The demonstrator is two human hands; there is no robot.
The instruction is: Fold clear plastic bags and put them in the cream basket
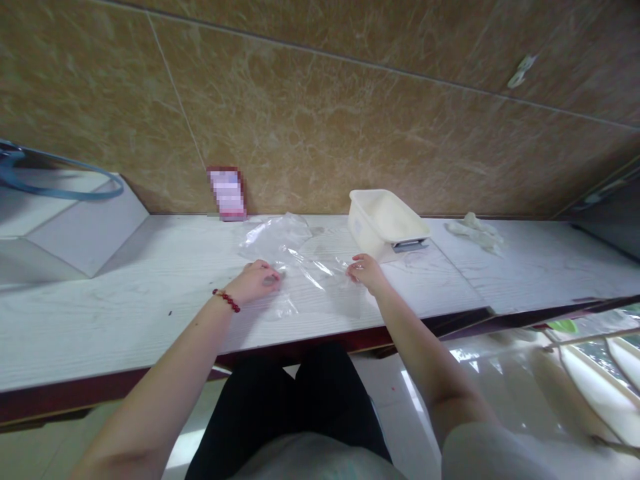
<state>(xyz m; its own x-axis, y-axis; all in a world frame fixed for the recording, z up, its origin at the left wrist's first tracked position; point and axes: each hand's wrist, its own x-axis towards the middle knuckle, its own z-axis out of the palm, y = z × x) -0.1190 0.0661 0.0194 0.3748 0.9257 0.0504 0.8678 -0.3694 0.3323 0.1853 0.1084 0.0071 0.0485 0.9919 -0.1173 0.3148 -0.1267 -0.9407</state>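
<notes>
A clear plastic bag [320, 270] lies spread and wrinkled on the white wood-grain table, its upper part crumpled toward the wall. At its left edge, my left hand [256, 281] has its fingers curled in on the plastic; a small greyish patch shows at the fingertips, too unclear to name. A red bead bracelet [227, 300] circles that wrist. My right hand [367, 272] pinches the right edge of the bag, just in front of a cream plastic bin [373, 237].
A phone [229, 193] leans on the tiled wall behind the bag. White box [90, 227] with a blue band [65, 193] stands at left. A whitish crumpled glove or cloth [477, 232] lies right of the bin. The table's front edge runs close to my legs.
</notes>
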